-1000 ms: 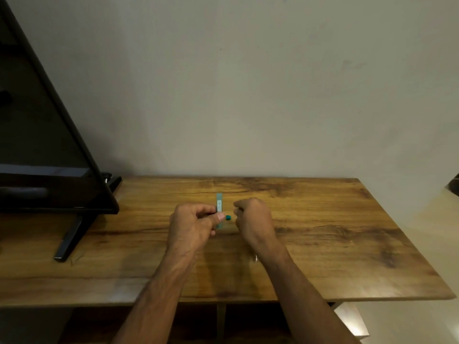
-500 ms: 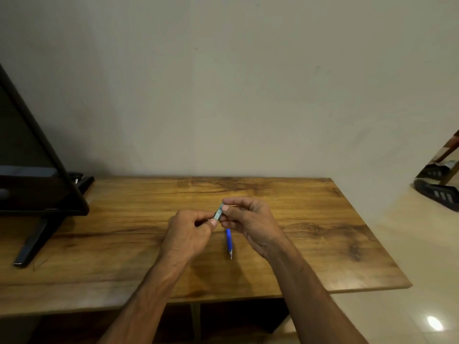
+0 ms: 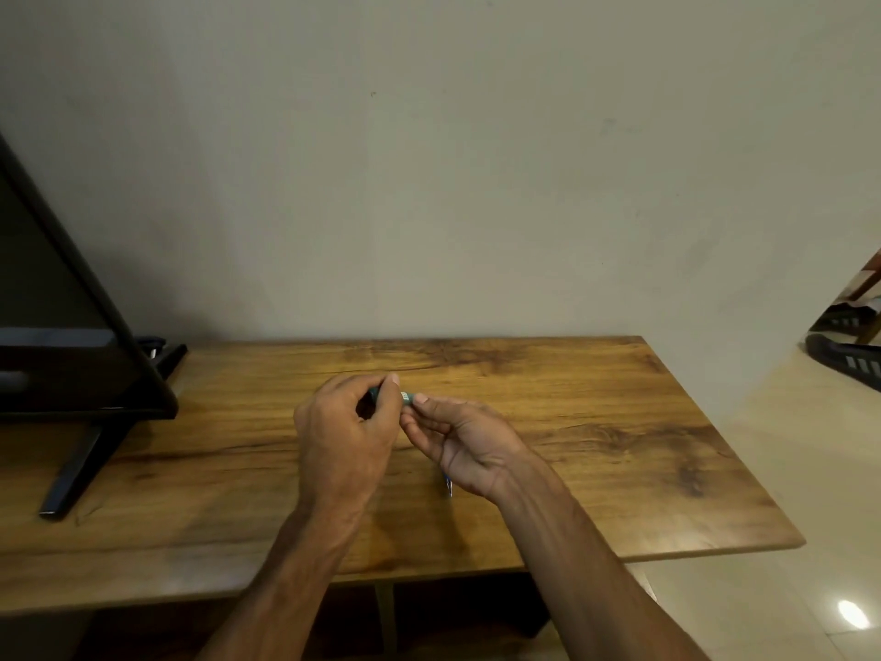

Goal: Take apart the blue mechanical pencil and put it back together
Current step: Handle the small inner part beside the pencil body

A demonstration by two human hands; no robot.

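Note:
My left hand (image 3: pixel 345 424) is curled around a small teal case (image 3: pixel 405 397) with a white label, held just above the wooden table (image 3: pixel 596 422). The thumb and forefinger of my right hand (image 3: pixel 469 438) pinch the case's right end, so both hands meet at it. Most of the case is hidden inside my left fist. The blue mechanical pencil (image 3: pixel 448 485) lies on the table under my right palm, and only its tip end shows below the hand.
A black monitor (image 3: pixel 57 336) on a stand (image 3: pixel 71 474) fills the table's left end. The wall runs close behind the table. The table's right edge drops to a tiled floor, where dark sandals (image 3: pixel 846 360) lie.
One second ago my right hand held a blue part. Half a second ago the pencil lay on the table. Now my right hand has dropped over it while still pinching the case.

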